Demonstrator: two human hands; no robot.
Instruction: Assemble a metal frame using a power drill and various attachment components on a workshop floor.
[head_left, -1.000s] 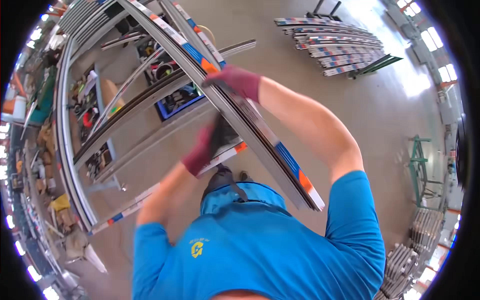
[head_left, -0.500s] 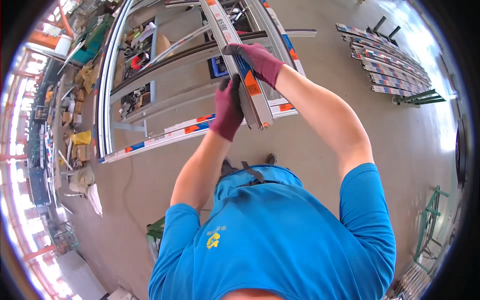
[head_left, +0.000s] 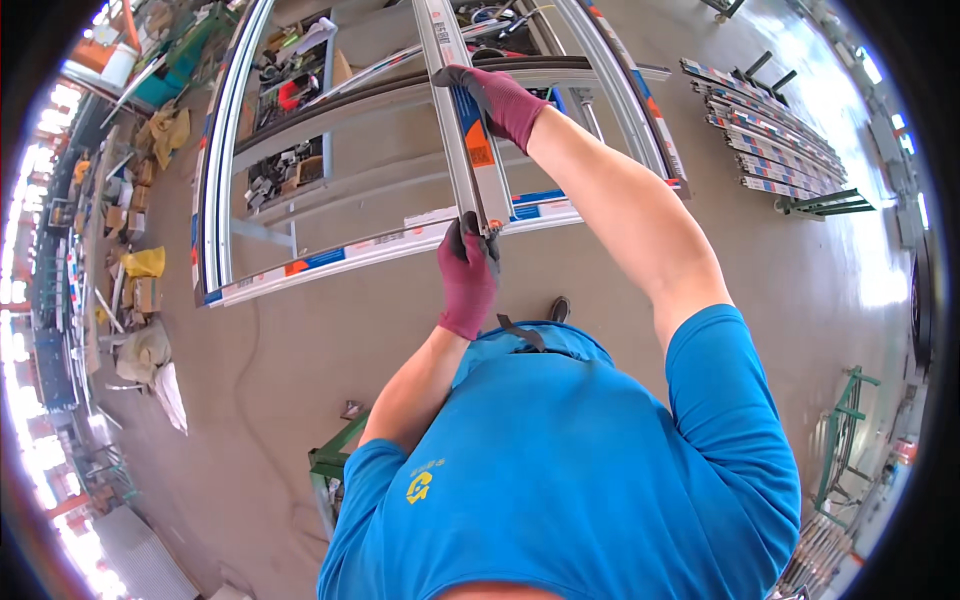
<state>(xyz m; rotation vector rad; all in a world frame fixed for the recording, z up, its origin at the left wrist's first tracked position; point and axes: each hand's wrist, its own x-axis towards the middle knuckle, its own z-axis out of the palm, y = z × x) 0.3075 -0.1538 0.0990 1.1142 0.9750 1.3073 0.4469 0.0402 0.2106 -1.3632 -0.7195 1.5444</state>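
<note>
Near the middle, the left hand [head_left: 468, 270], gloved in maroon, is now pinching the near end of the bar [head_left: 452, 125], having been cupping its left flank half a second ago; some fingers are hiding behind the metal. That bar, slanting steeply a second ago, is now running far to near over the frame [head_left: 215, 180], roughly lining up with its side rails. Its near end is showing right over the near rail; whether the two are touching, I cannot tell. Just right of it, the right hand [head_left: 500, 105] is clasping the bar farther along, thumb and fingers wrapping across its width, much as before. So the handling is looking less like swinging, more like lining up and steadying.

Out to the far left, boxes [head_left: 140, 205] and a yellow bag [head_left: 145, 262] are crowding the wall side. Beneath the frame, a parts tray [head_left: 285, 175] is showing through the gap. Near left, a green stand [head_left: 325, 462] is peeking past the sleeve. Grey floor [head_left: 620, 260] is stretching right, shining brightly, with a bar stack [head_left: 770, 130] resting far right and a green rack [head_left: 845, 430] standing near right.
</note>
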